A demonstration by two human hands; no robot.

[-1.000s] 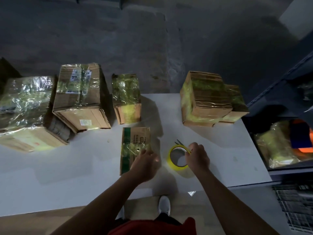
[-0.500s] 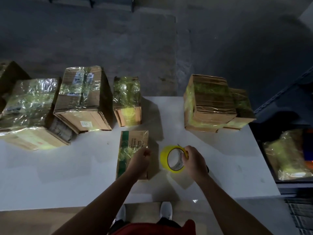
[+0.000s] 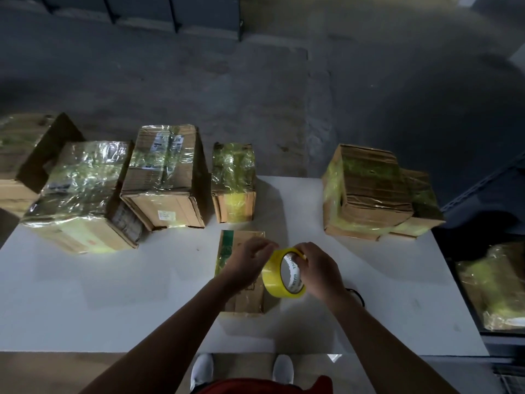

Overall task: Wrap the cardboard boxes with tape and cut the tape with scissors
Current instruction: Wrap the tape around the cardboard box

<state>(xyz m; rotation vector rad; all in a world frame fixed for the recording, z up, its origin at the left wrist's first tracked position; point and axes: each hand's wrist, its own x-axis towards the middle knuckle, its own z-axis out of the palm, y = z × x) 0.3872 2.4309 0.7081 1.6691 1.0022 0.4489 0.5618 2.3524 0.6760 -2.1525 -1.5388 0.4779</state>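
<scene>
A flat cardboard box [image 3: 246, 297] with a green stripe lies on the white table [image 3: 85, 302] in front of me. My right hand [image 3: 319, 271] grips a yellow tape roll [image 3: 277, 280] held upright above the box's right edge. My left hand [image 3: 248, 258] hovers over the box with its fingertips pinched at the top of the roll. A dark scissor handle [image 3: 356, 294] shows on the table just behind my right wrist; the blades are hidden.
Several taped boxes stand along the table's far edge: large ones at left [image 3: 82, 194] [image 3: 167, 177], a small one [image 3: 234, 183] in the middle, a stack at right [image 3: 372, 194]. A shelf with a wrapped parcel [image 3: 494, 285] is at the right.
My right hand lifted the tape roll off the table and brought it left over the flat box. My left hand left the box top and came to the roll.
</scene>
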